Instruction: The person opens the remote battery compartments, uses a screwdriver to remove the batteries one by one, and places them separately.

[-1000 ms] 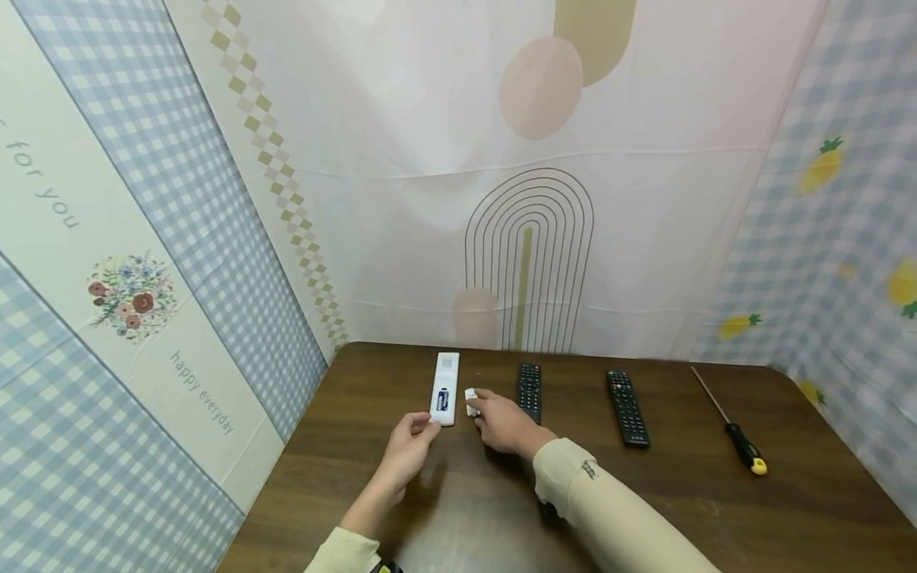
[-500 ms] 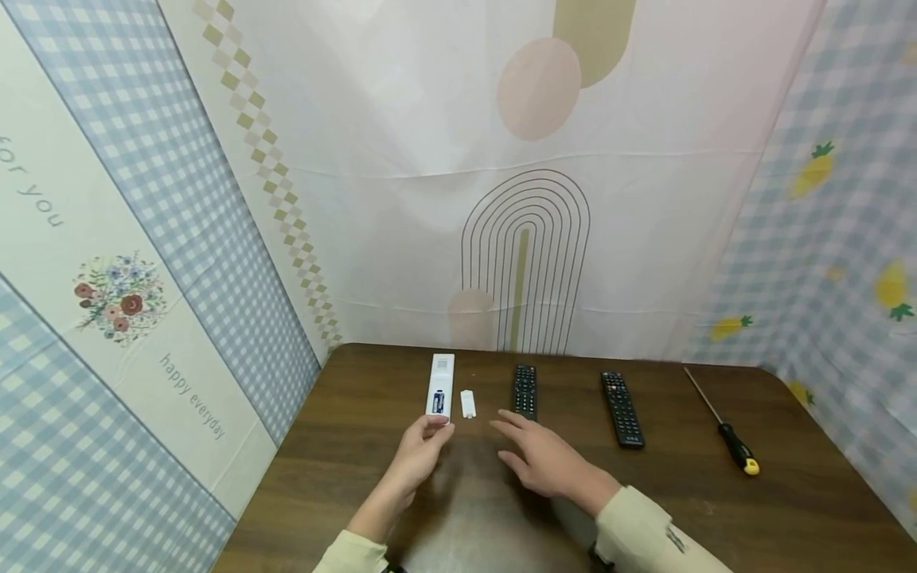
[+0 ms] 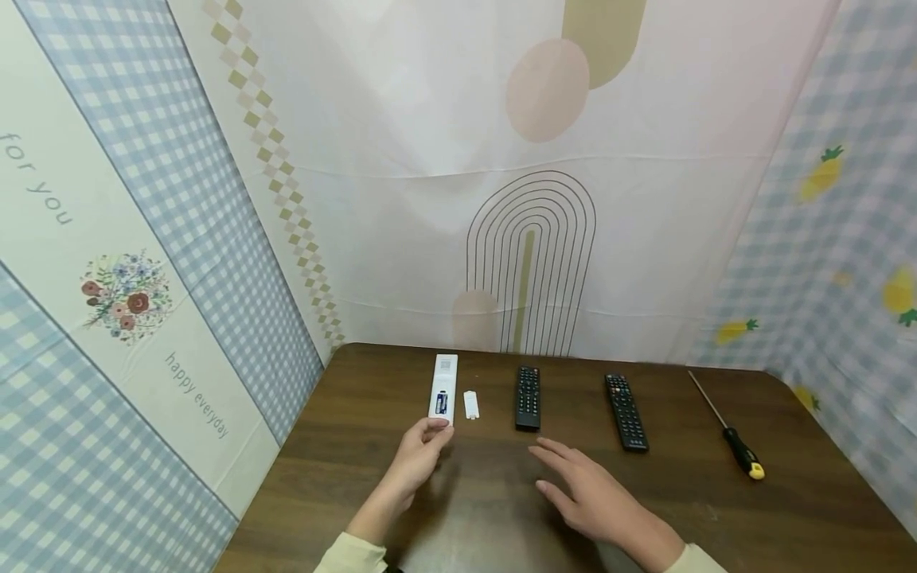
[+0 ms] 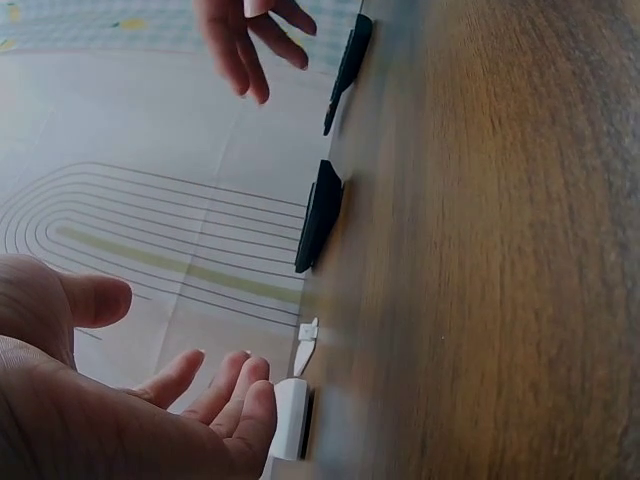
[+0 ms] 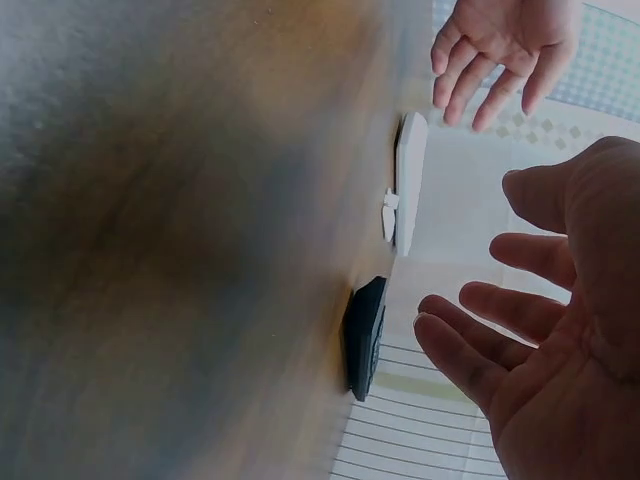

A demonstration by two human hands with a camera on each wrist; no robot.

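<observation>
A white remote control (image 3: 445, 383) lies back side up on the table, a blue battery (image 3: 442, 403) showing in its uncovered compartment. Its white battery cover (image 3: 470, 404) lies just to the right. Close to the remote's near end is my left hand (image 3: 419, 456); the right wrist view has this left hand (image 5: 510, 45) apart from the remote, fingers loosely extended and holding nothing. My right hand (image 3: 591, 492) hovers with spread, relaxed fingers, nearest to a black remote control (image 3: 528, 399). In the right wrist view nothing is in the right hand (image 5: 545, 350).
A second black remote control (image 3: 626, 414) lies farther right. Beyond it is a screwdriver (image 3: 743, 454) with a black and yellow handle. The wooden table (image 3: 494, 509) ends at the back against a patterned cloth backdrop (image 3: 401, 239).
My right hand has let go of the battery cover, leaving it on the table, and has drawn back to the right and nearer. My left hand stays by the white remote's near end.
</observation>
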